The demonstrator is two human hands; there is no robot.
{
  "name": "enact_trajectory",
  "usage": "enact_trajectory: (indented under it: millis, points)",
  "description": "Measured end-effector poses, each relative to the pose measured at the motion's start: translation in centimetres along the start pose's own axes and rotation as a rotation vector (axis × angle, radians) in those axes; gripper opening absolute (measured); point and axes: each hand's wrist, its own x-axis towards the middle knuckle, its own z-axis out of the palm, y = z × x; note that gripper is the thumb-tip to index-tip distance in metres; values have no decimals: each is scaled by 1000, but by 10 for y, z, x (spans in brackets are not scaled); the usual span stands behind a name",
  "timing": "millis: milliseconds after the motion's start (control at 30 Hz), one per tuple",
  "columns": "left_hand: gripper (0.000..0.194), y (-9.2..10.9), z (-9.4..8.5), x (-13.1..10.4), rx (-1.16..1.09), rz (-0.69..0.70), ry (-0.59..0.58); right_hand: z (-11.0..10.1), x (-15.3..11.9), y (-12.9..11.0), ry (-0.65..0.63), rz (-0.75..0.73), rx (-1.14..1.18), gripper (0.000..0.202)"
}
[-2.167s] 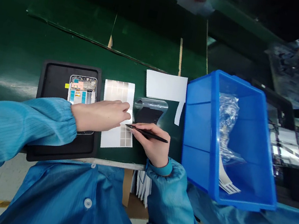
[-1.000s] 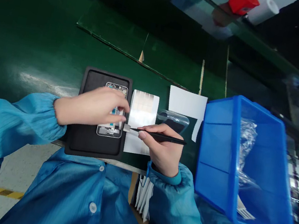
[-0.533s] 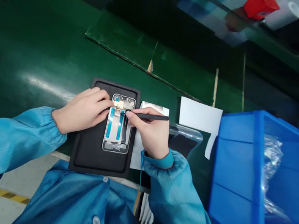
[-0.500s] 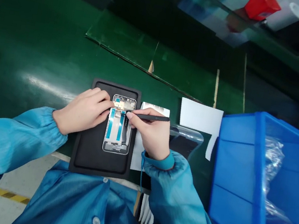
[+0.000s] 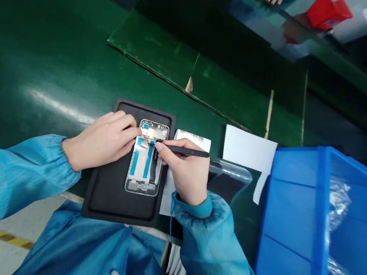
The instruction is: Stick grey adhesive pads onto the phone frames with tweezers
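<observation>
Opened phone (image 5: pixel 142 161) lay upright-on in the black tray (image 5: pixel 110 198), toward its right side, board end away from the person. Tray sat on the green tabletop (image 5: pixel 51 57); white sheet (image 5: pixel 192 137) just beside it on the right, partly under the right hand (image 5: pixel 190 172)

Right grip: thumb and fingers pinched the black tweezers (image 5: pixel 188 151), held almost flat, tips over the phone just below the circuit board, near the tops of the blue strips. Contact of the tips too small to tell. Left hand (image 5: pixel 95 143): thumb and forefinger drawn close together at the phone's upper left edge; could not tell whether they pinched anything or only pressed

Judged handling: the low tweezers angle suited shallow work, provided the points bore lightly and did not scrape the board or catch the dark ribbon (image 5: pixel 153 168). Left fingertips did best as a steady brace at the rim, off the exposed parts, since a nudge could have slid the phone in the roomy tray. Short, slow finger movements seemed safer than swinging the wrist. Sightline between the two hands was narrow; fingers low and apart would have left the tips in view
</observation>
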Motion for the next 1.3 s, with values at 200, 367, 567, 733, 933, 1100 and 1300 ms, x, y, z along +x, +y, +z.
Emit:
enact_trajectory:
  millis: [200, 367, 567, 733, 933, 1100, 1300]
  points:
    - [26, 1, 0, 0, 7, 0, -1, 0, -1, -1, 6, -32, -28, 18]
    - [26, 1, -1, 0, 12, 0, 5, 1, -2, -4, 12, -44, -39, 20]
    - [25, 1, -1, -3, 33, 26, -9, 1, -3, -3, 15, -66, -55, 20]
    - [27, 2, -3, -3, 102, 79, -44, 2, -3, -4, 11, -56, -47, 17]
    - [30, 6, -6, -4, 235, 110, -101, 1, -1, -5, 10, -103, -87, 13]
    - [33, 12, -3, -5, 215, 149, -121, -12, -9, -11, 60, -135, -90, 13]
    - [36, 11, -7, -6, 212, 152, -154, -34, -36, -15, 92, -111, -66, 15]
